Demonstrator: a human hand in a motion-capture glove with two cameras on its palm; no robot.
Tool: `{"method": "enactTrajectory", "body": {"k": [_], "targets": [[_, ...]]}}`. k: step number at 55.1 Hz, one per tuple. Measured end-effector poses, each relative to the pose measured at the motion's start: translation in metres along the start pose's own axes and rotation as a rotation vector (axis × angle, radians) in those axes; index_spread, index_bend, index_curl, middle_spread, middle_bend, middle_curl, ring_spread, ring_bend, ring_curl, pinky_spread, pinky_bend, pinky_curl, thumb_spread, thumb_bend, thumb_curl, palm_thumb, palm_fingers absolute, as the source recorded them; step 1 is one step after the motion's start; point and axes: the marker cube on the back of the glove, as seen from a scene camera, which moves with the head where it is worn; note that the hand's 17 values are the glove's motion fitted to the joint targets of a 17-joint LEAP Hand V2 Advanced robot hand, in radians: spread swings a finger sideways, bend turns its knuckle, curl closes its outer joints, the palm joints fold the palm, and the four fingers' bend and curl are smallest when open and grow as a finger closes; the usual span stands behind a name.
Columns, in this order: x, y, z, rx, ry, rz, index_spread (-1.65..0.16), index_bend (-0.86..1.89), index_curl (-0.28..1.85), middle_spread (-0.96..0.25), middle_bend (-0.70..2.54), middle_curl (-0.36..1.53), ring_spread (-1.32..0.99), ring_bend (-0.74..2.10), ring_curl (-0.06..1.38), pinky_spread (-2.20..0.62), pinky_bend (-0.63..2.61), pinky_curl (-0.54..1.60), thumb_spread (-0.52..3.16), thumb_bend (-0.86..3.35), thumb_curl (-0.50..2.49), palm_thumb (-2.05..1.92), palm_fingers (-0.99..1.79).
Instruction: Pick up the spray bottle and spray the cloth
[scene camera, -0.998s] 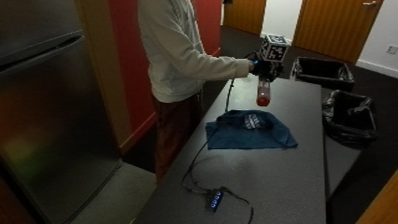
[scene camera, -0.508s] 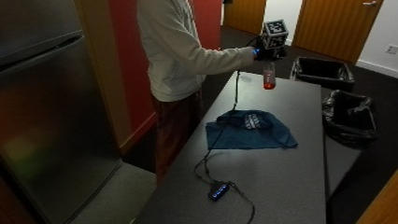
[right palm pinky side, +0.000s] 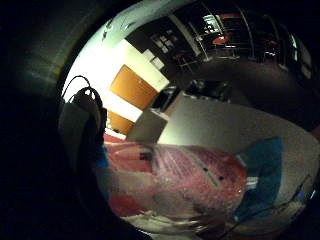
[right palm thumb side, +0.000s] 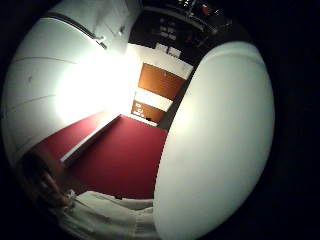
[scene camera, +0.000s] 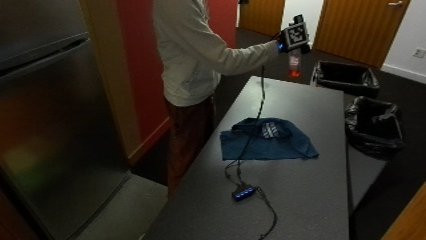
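Observation:
In the outside view my gloved right hand (scene camera: 291, 39) is raised above the far end of the grey table (scene camera: 299, 200) and grips the spray bottle (scene camera: 293, 64), which hangs below it with pink-red liquid inside. A blue cloth (scene camera: 267, 138) lies crumpled on the middle of the table, well below and nearer than the bottle. In the little finger side palm view the pink bottle (right palm pinky side: 190, 175) fills the space close to my palm, with the blue cloth (right palm pinky side: 265, 170) on the table (right palm pinky side: 225, 125) beyond it. A pale rounded surface covers much of the thumb side palm view.
A cable runs from my hand across the cloth to a small hub with blue lights (scene camera: 243, 192) on the near table. Two black bins (scene camera: 343, 77) (scene camera: 373, 125) stand right of the table. A steel fridge (scene camera: 53, 125) stands at the left, with wooden doors behind.
My hand has lifted the spray bottle higher and a little further from the cloth. The cloth has not moved.

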Motion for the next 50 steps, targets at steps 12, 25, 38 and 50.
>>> {"method": "enactTrajectory", "body": {"k": [12,25,38,50], "targets": [[-0.024,-0.022,0.018,0.047,-0.204,-0.004,-0.21,0.34,0.57,-0.17,0.59,0.53,-0.22,0.61,0.49,-0.28,0.32,0.40,-0.04,-0.03,0.74,1.06,1.33],[-0.003,-0.028,0.092,0.007,-0.163,0.023,-0.21,0.32,0.57,-0.17,0.57,0.53,-0.22,0.60,0.49,-0.28,0.33,0.40,-0.02,-0.03,0.75,1.07,1.31],[0.053,-0.002,0.097,-0.213,0.044,0.096,-0.21,0.29,0.57,-0.18,0.56,0.53,-0.22,0.59,0.49,-0.29,0.32,0.40,0.00,-0.03,0.75,1.08,1.31],[0.064,-0.032,0.158,-0.046,-0.047,0.098,-0.22,0.28,0.57,-0.18,0.55,0.53,-0.21,0.58,0.49,-0.29,0.32,0.40,0.01,-0.03,0.76,1.07,1.30]]}}
